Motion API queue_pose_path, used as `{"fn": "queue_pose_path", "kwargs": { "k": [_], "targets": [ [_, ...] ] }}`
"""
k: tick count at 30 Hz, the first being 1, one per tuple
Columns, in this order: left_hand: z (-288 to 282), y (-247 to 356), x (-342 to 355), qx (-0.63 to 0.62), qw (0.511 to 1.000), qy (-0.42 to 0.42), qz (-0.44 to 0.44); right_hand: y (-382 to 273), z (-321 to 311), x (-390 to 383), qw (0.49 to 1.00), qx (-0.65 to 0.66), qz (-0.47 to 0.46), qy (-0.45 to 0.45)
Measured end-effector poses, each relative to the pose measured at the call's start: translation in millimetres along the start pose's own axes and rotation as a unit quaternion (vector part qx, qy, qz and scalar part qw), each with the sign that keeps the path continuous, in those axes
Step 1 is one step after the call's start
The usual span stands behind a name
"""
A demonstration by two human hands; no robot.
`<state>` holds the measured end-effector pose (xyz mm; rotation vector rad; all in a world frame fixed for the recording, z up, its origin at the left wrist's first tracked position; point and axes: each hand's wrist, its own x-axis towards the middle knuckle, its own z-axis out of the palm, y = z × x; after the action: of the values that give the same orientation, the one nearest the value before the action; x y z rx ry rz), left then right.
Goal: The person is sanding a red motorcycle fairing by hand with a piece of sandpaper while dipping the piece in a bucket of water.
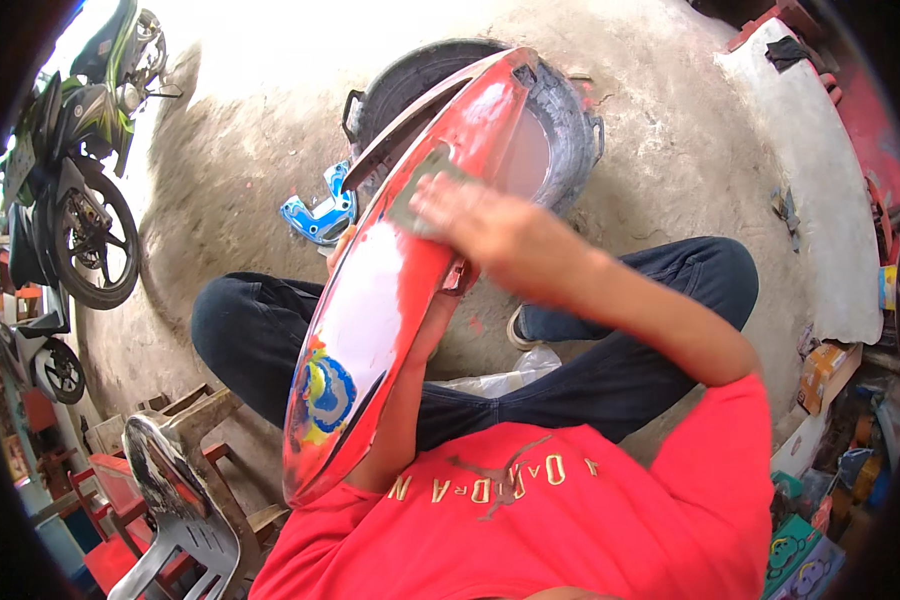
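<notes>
Red panel (365,300) in left hand (436,320), greenish sheet (404,210) under right hand (490,222)

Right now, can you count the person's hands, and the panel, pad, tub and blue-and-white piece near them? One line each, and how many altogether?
Hands: 2 (left hand, right hand)
Red-and-white panel: 1
Grey-green pad: 1
Black tub: 1
Blue-and-white piece: 1
Total: 6
</notes>
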<state>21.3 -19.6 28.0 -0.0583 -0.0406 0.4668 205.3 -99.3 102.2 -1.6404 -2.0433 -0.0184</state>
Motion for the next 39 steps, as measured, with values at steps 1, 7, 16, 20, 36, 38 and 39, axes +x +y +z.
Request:
{"fn": "queue_pose_path", "kwargs": {
  "k": [1,7,16,20,36,38,39],
  "targets": [
    [-2,-1,-2,-0.054,0.996,0.059,0.036,-14,0,-2,0.999,-0.027,-0.040,-0.001],
    [-9,2,-1,-0.056,0.995,0.081,0.002,21,-1,-4,0.999,-0.004,0.047,-0.009],
    [-9,-4,-4,-0.096,0.994,0.050,0.016,46,-4,-2,0.996,0.039,0.079,0.020],
    [-13,-3,-1,-0.119,0.992,0.035,-0.001,102,-12,5,0.934,0.108,0.337,0.044],
    [-15,-8,-5,-0.113,0.991,0.073,-0.006,278,279,-112,0.903,0.014,0.406,-0.142],
    [-16,0,-16,-0.075,0.995,0.070,0.020,230,287,-76,0.894,0.035,0.415,-0.165],
    [-15,2,-20,-0.059,0.996,0.067,0.026,212,285,-67,0.877,0.041,0.440,-0.187]
  ]
}}
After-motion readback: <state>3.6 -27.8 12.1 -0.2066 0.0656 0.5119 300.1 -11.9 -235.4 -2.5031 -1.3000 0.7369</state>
